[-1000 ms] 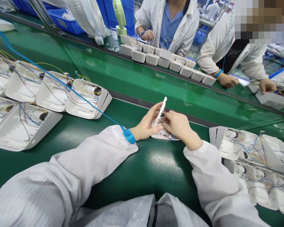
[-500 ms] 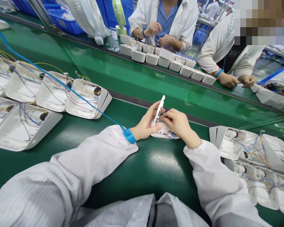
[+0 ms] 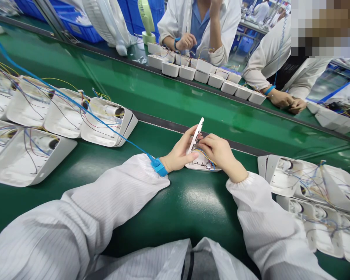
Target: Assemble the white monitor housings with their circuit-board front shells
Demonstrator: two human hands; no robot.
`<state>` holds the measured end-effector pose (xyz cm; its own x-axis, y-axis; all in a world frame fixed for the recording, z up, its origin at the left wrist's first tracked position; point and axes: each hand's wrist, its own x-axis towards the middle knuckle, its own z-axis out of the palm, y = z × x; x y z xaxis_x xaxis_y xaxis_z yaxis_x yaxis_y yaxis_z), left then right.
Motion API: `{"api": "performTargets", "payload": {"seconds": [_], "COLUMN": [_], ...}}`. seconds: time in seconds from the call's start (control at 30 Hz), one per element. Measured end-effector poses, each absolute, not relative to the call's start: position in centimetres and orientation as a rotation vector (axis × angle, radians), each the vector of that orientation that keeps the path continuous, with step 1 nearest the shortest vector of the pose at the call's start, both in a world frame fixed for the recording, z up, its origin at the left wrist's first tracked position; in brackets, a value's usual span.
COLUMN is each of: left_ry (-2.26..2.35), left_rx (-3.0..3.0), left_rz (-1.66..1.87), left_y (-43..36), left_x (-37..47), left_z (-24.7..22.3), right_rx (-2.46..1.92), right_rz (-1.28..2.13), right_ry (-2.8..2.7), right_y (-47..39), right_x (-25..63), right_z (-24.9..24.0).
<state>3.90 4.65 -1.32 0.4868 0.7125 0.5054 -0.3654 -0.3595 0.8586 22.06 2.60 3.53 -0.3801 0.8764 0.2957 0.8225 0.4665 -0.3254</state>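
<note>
My left hand [image 3: 181,154] grips a thin white plastic panel [image 3: 196,136], which stands tilted on edge. Below it on the green bench lies a white plastic housing [image 3: 194,165] with yellow, blue and dark wires [image 3: 209,160] inside. My right hand [image 3: 218,151] is closed, its fingertips pinched together close behind the panel and above the housing. Whatever those fingertips pinch is too small and too hidden to make out. A blue wrist strap [image 3: 159,167] with a cord circles my left wrist.
Wired white housings [image 3: 105,120] stand in rows at left, and more housings [image 3: 288,177] at right. A blue cord [image 3: 76,103] runs over the left rows. Across the green conveyor [image 3: 163,95] are further housings [image 3: 186,72], a white fan [image 3: 105,23] and two people in white coats.
My hands, the panel and the housing stay almost where they were. Across the conveyor, one person has raised a hand toward the head; the other person's hands have come together.
</note>
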Motion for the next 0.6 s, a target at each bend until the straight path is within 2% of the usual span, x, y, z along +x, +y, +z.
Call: {"api": "performTargets", "payload": {"seconds": [0.6], "left_ry": [0.247], "left_rx": [1.660], "left_rz": [1.105], "left_y": [4.55], "left_x": [3.84], "left_z": [-0.64], "right_rx": [-1.263], "right_rz": [0.172], "right_ry": [-2.361], "right_y": [2.56], "right_x": [22.12], "right_z": [3.94]}}
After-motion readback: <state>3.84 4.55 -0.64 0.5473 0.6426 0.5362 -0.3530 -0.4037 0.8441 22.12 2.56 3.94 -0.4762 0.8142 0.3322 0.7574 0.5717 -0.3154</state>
